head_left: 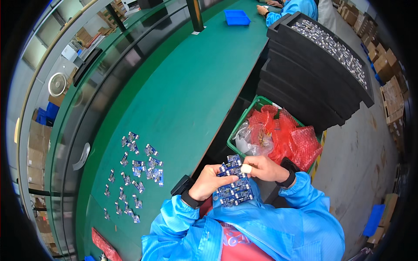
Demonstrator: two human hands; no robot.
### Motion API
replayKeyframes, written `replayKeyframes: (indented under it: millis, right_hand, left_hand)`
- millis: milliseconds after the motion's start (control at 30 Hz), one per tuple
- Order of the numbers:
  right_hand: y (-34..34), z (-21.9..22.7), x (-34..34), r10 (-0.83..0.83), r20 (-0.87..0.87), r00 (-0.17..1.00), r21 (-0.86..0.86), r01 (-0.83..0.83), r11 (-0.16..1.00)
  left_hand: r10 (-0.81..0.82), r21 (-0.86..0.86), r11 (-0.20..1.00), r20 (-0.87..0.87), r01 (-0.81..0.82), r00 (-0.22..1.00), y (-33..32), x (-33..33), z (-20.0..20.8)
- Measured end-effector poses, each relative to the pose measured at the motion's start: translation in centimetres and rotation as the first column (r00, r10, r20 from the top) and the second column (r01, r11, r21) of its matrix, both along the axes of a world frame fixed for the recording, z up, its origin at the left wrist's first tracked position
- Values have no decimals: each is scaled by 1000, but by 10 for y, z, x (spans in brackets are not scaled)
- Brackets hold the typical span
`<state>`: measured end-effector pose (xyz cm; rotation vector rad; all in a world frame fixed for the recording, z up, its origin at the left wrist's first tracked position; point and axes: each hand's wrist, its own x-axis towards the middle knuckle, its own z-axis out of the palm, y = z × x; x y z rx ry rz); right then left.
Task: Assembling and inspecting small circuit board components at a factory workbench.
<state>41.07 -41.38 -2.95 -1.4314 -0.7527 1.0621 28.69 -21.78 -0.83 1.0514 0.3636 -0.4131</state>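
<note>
A blue panel of joined circuit boards (235, 191) is held in front of my body. My left hand (205, 182) is closed on its left side, the thumb lying across the top. At the panel's upper right edge, my right hand (266, 168) pinches it; a pale cover sits on one fingertip. Several small separate blue circuit boards (138, 168) lie scattered on the green table (174, 87) to my left.
Beyond my right hand stands a green crate (235, 132) with red bubble wrap (283, 132) inside. Stacked black trays (300, 74) rise behind it, the top one full of small parts. A blue bin (237, 17) and another person's sleeve (296, 11) are at the far end.
</note>
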Motion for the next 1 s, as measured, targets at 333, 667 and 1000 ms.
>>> replayKeyframes:
  millis: [333, 667, 1000]
  right_hand:
    - [-5, 1, -24, -28, -310, 950, 78, 55, 995]
    - [-53, -23, 34, -71, 888, 455, -214, 545, 810]
    - [-16, 1, 5, -113, -128, 985, 31, 118, 992]
  left_hand:
    - [-28, -372, 928, 19, 33, 999, -5, -6, -12]
    - [94, -73, 993, 42, -90, 995, 0, 24, 6]
    - [190, 9, 982, 58, -191, 980, 5, 29, 6]
